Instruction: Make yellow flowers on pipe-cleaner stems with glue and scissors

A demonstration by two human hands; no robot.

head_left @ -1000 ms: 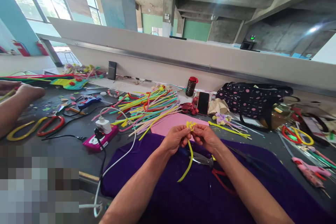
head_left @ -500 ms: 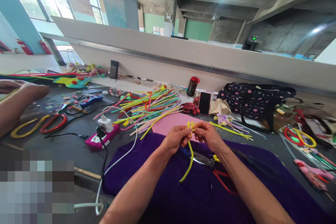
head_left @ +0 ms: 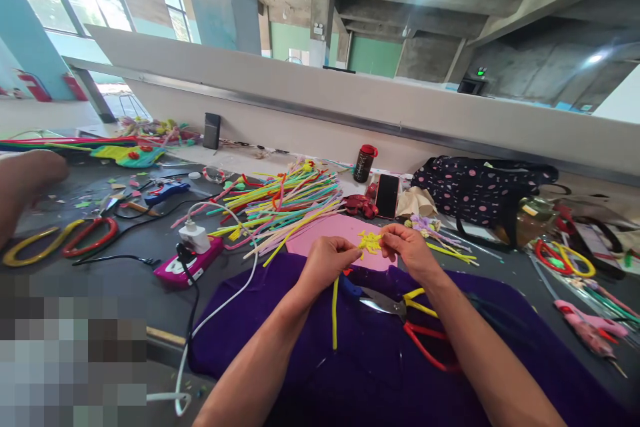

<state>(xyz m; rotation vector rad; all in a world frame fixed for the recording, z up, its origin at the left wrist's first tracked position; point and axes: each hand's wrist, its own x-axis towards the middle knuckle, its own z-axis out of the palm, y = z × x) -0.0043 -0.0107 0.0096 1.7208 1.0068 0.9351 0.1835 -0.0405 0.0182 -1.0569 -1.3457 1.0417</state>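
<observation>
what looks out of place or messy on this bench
Small multicoloured scraps lie strewn across the dark tabletop at the view's left, like uncleared offcuts. The colourful fuzzy stems are jumbled, but loosely bunched. Nothing looks clearly damaged.

Mid-frame, the small fuzzy piece (head_left: 370, 241) is bright yellow, the flat sheet (head_left: 325, 228) behind it pink; below, the broad cloth (head_left: 390, 373) is deep purple. Left of centre, the long fuzzy craft stems (head_left: 290, 203) mix yellow, mint green, pink and orange. At right, the soft fabric bag (head_left: 465, 187) is blackish with pink dots; lower centre, the metal scissors (head_left: 400, 308) have one yellow handle loop, one red
</observation>
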